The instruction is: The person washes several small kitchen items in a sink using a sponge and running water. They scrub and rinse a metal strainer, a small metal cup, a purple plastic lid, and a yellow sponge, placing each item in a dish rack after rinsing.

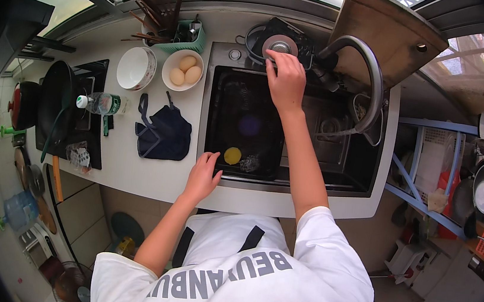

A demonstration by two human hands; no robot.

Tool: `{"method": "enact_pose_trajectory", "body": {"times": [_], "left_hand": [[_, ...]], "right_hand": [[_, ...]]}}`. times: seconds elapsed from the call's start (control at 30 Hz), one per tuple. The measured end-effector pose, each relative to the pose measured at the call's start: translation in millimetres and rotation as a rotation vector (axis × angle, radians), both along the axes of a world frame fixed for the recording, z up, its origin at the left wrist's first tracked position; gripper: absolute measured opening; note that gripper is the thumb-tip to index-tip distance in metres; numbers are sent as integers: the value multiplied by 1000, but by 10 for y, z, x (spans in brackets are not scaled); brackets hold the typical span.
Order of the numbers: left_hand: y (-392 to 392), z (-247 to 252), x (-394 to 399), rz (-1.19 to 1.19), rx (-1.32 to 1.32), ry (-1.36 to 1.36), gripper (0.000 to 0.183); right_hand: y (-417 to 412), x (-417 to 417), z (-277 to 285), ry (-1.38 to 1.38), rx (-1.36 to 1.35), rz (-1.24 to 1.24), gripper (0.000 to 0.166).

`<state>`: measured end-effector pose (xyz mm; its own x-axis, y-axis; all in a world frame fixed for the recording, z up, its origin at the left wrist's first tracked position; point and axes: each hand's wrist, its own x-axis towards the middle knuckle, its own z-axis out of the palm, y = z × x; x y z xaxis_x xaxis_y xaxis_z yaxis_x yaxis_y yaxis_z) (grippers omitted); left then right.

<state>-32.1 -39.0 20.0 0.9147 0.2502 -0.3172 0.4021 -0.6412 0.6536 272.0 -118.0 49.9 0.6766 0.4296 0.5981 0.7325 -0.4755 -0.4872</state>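
Note:
My right hand reaches over the sink to its back edge, its fingertips at the rim of a round sink strainer with a pinkish flange; whether they grip it I cannot tell. My left hand hovers by the sink's front left edge, fingers apart and holding nothing. Just right of its fingertips, a round yellow sponge lies in the black tray in the sink, beside a clear crumpled or mesh-like thing. A curved metal faucet arches over the sink's right part.
Left of the sink are a bowl of several eggs, stacked white bowls, a dark blue cloth item with straps and a plastic bottle. A wok sits farther left. A wooden cutting board leans behind the faucet.

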Motion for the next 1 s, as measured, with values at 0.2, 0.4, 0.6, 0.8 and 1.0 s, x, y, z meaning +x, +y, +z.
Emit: {"method": "enact_pose_trajectory", "body": {"times": [0.2, 0.4, 0.6, 0.8, 1.0], "left_hand": [[-93, -8, 82, -29, 44, -33, 49], [-129, -87, -16, -33, 56, -4, 48], [-176, -111, -41, -50, 81, 18, 48], [-244, 1, 104, -72, 81, 54, 49], [-300, 96, 184, -76, 90, -1, 48]], "right_hand": [[287, 216, -331, -65, -251, 171, 19], [17, 11, -308, -39, -194, 231, 17], [-204, 239, -40, 66, -108, -84, 38], [-177, 465, -5, 309, -319, -101, 54], [-144, 440, -9, 311, -356, -90, 63]]}}
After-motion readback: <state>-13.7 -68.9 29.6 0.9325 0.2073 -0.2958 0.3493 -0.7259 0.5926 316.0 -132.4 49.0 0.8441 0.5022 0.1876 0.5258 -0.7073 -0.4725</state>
